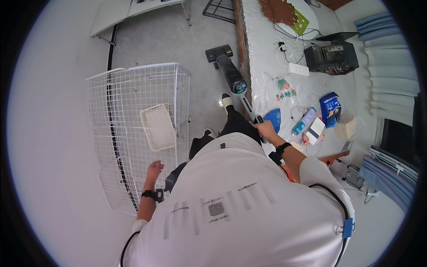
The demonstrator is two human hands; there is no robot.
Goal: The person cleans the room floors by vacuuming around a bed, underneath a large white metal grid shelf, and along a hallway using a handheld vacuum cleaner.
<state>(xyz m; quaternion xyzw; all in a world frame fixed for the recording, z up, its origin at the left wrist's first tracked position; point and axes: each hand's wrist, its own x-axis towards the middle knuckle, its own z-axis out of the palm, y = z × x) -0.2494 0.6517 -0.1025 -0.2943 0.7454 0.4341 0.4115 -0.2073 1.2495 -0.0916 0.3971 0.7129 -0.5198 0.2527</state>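
Note:
My right hand (pixel 266 130) is closed around the grey handle of a cordless floor washer (pixel 232 71), which leans away from me with its lit round display up. Its dark floor head (pixel 219 53) rests on the grey floor beside the plastic-covered platform. My left hand (pixel 155 169) is held at my left side with fingers loosely apart and nothing in it, above the edge of a white wire-mesh pen (pixel 133 71). Inside the mesh lies a cream plastic basket (pixel 158 127).
On the plastic-covered platform (pixel 263 50) at right lie a white power strip (pixel 299 69), a dark computer case (pixel 332 57), a blue packet (pixel 331 109) and cables. A white folding table (pixel 110 15) stands ahead at left, and a black wire grid (pixel 219 10) lies near the platform's edge.

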